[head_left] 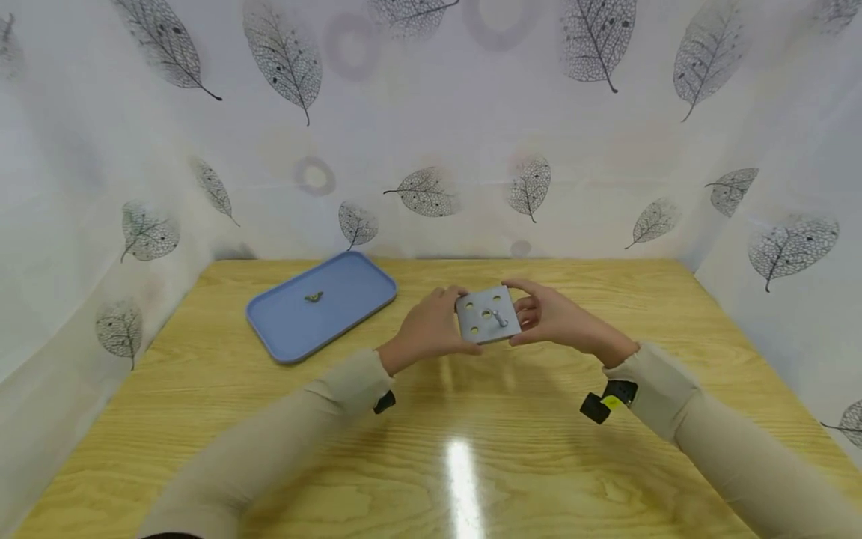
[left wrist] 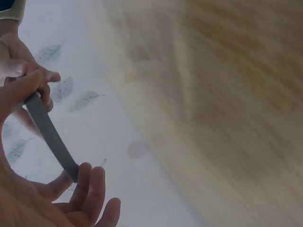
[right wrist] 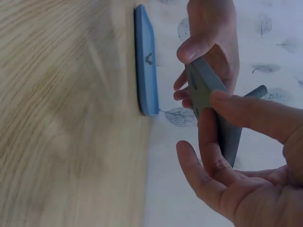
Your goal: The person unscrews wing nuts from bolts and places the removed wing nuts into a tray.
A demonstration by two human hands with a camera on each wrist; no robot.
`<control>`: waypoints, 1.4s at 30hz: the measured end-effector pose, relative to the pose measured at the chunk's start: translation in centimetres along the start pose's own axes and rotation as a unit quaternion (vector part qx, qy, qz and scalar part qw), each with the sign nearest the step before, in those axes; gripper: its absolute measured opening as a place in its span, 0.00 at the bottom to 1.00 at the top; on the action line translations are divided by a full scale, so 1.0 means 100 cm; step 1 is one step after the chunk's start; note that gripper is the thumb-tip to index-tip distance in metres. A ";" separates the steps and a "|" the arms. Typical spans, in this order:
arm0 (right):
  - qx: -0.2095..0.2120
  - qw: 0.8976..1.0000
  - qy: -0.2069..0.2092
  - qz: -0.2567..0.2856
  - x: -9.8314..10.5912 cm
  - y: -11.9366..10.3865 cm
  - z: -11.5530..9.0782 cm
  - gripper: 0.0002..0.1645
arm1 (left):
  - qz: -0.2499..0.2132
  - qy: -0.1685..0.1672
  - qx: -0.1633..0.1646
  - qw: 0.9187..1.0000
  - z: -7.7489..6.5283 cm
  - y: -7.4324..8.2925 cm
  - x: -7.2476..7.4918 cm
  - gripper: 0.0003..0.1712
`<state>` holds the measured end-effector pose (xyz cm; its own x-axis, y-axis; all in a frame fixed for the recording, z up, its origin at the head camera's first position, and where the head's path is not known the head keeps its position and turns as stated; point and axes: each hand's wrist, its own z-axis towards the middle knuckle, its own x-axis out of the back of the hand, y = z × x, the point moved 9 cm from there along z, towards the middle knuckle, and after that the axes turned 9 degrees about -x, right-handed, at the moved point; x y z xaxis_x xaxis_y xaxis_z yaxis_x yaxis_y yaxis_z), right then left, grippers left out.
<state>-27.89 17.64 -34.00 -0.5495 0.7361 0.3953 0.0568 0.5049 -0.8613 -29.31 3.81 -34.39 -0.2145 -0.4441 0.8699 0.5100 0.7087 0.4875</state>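
Both hands hold a square grey metal plate [head_left: 488,335] up over the table, its face with several round holes showing in the head view. A short metal pin [head_left: 500,319] stands out from that face near one corner. My left hand [head_left: 431,326] grips the plate's left side between thumb and fingers. On the opposite side, my right hand [head_left: 555,318] pinches the edge, thumb and fingers spread at its corners. In the left wrist view the plate [left wrist: 53,137] appears edge-on. The right wrist view shows the plate's [right wrist: 201,90] other face and the pin [right wrist: 257,91] beyond it.
A blue tray [head_left: 337,318] lies at the back left of the wooden table [head_left: 539,449]. On it sits a small brass-coloured piece [head_left: 313,297] shaped like a wing nut. A leaf-patterned white curtain [head_left: 431,135] hangs behind and at both sides.
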 end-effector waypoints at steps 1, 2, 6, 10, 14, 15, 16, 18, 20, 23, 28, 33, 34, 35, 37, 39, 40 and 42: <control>-0.005 1.000 -0.003 0.008 0.000 0.003 0.004 0.57 | 0.006 -0.007 0.004 1.000 0.004 -0.004 -0.001 0.52; -0.011 1.000 -0.005 0.015 -0.001 0.006 0.009 0.57 | 0.013 -0.015 0.008 1.000 0.008 -0.008 -0.003 0.52; -0.033 0.999 -0.006 0.029 0.001 0.019 0.028 0.55 | 0.031 -0.040 0.015 0.999 0.025 -0.021 -0.009 0.52; -0.052 0.998 -0.003 0.035 0.003 0.034 0.048 0.54 | 0.033 -0.052 0.022 0.998 0.038 -0.033 -0.015 0.50; -0.058 0.997 -0.003 0.044 0.005 0.045 0.063 0.54 | 0.025 -0.056 0.029 0.998 0.049 -0.044 -0.023 0.46; -0.058 0.997 -0.004 0.045 0.005 0.047 0.066 0.54 | 0.021 -0.058 0.033 0.998 0.052 -0.047 -0.025 0.46; -0.061 0.997 -0.004 0.050 0.005 0.049 0.069 0.54 | 0.017 -0.062 0.038 0.997 0.054 -0.050 -0.027 0.46; -0.067 0.996 -0.004 0.052 0.005 0.053 0.074 0.53 | 0.013 -0.069 0.046 0.996 0.059 -0.056 -0.033 0.46; -0.075 0.996 -0.003 0.051 0.005 0.057 0.079 0.54 | 0.014 -0.079 0.057 0.995 0.065 -0.064 -0.038 0.48; -0.082 0.996 0.002 0.043 0.006 0.061 0.085 0.54 | 0.023 -0.090 0.066 0.993 0.073 -0.072 -0.044 0.50; -0.091 0.996 0.011 0.011 0.011 0.067 0.097 0.53 | 0.032 -0.101 0.072 0.992 0.083 -0.080 -0.047 0.49; -0.103 0.994 0.012 -0.029 0.014 0.068 0.104 0.54 | 0.035 -0.115 0.075 0.990 0.088 -0.085 -0.047 0.47; -0.108 0.994 0.013 -0.029 0.014 0.067 0.105 0.54 | 0.037 -0.116 0.074 0.990 0.089 -0.087 -0.047 0.47; -0.111 0.993 0.015 -0.030 0.014 0.067 0.106 0.54 | 0.037 -0.115 0.075 0.990 0.090 -0.088 -0.046 0.47; -0.109 0.993 0.016 -0.030 0.014 0.065 0.109 0.55 | 0.040 -0.111 0.076 0.990 0.092 -0.091 -0.045 0.47; -0.109 0.993 0.021 -0.030 0.013 0.063 0.113 0.55 | 0.041 -0.108 0.079 0.990 0.094 -0.096 -0.044 0.47; -0.108 0.993 0.023 -0.033 0.013 0.062 0.114 0.55 | 0.039 -0.108 0.082 0.990 0.095 -0.098 -0.043 0.47; -0.106 0.993 0.026 -0.037 0.012 0.060 0.119 0.54 | 0.038 -0.105 0.087 0.990 0.096 -0.103 -0.042 0.48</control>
<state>-38.12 16.19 -42.53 -0.5156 0.7129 0.4753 0.1960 0.6381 -0.7445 -41.64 3.70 -42.35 -0.3591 -0.2741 0.8921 0.3846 0.8275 0.4091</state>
